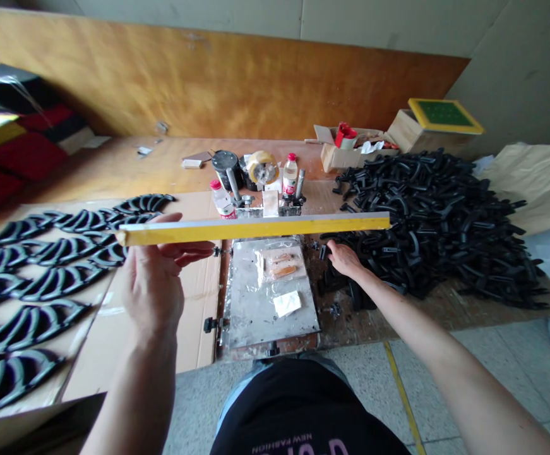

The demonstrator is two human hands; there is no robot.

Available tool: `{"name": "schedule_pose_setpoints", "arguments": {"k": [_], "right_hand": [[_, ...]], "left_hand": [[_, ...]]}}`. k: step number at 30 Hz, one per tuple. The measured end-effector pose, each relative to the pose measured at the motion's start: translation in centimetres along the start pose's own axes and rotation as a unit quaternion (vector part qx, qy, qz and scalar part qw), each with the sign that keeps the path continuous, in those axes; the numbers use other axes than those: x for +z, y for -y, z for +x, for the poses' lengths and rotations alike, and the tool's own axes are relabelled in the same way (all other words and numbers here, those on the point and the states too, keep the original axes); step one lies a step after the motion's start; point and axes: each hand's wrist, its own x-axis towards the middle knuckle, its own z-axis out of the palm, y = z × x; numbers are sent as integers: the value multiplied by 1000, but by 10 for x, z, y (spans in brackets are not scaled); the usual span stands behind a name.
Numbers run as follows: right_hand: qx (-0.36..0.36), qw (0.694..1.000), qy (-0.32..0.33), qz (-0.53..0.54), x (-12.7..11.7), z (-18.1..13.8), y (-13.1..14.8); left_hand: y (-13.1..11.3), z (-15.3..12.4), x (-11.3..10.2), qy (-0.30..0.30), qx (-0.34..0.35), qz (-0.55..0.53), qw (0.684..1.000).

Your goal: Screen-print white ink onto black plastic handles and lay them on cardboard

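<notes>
My left hand (154, 284) grips one end of a long yellow frame (265, 229), seen edge-on and held up level above the bench. Its thumb lies over the top and the fingers are beneath. Below the frame is a flat metal base plate (251, 303) carrying a clear plastic sheet, orange-brown pieces (284, 271) and a white paper patch (287, 304). At the near left edge of a heap of black plastic parts (412, 215), my right hand (344, 259) has its fingers curled in on a black plastic part (322, 253); the fingertips are partly hidden.
Rows of curved black parts (42, 278) lie on cardboard at left. Behind the plate stand a tape roll (263, 167), bottles (290, 174) and a black tub (226, 165). Boxes and a yellow-rimmed green screen (445, 115) sit at back right.
</notes>
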Motion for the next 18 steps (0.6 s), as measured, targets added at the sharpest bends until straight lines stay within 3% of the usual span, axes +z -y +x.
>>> {"name": "schedule_pose_setpoints", "arguments": {"k": [2, 5, 8, 13, 18], "right_hand": [[-29, 996, -49, 75, 2, 4, 25], [-145, 967, -120, 170, 15, 13, 71], [-208, 954, -127, 176, 32, 22, 108], [-239, 960, -89, 116, 48, 24, 130], [-195, 975, -87, 69, 40, 16, 144]], "left_hand": [[-1, 0, 2, 1, 1, 0, 1000], [-1, 1, 4, 0, 2, -7, 1000], [1, 2, 3, 2, 5, -17, 1000], [5, 2, 0, 13, 1, -20, 1000], [7, 4, 1, -3, 1, -29, 1000]]}}
